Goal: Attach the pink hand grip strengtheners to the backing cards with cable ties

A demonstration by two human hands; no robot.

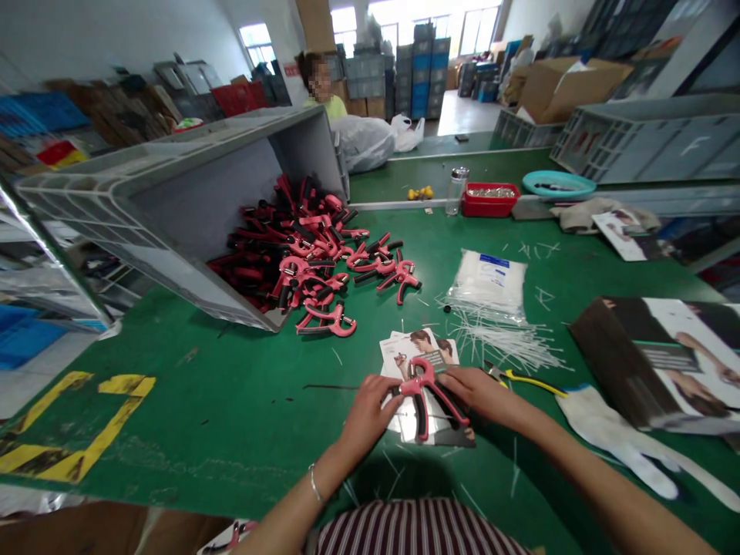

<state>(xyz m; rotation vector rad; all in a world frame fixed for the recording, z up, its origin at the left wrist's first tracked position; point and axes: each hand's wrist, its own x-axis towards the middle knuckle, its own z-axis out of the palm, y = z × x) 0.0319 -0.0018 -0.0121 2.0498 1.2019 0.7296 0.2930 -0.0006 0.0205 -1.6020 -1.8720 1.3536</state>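
Observation:
A pink and black hand grip strengthener (426,385) lies over printed cards (398,351) in front of me, its handles spread toward my body. My left hand (370,408) pinches it at the left side, thumb and fingers on the pink part beside the spring. On the other side my right hand (477,393) has its fingers curled at the right handle, partly hiding it and the card edge. Loose white cable ties (509,339) lie just beyond my right hand. Yellow-handled pliers (529,381) rest beside my right forearm.
A tipped grey crate (190,200) spills many hand grip strengtheners (312,239) onto the green table. A bag of cable ties (489,281), a red tray (490,200), a white glove (613,439) and a printed-card stack (664,362) stand right. A person (324,89) is behind the crate.

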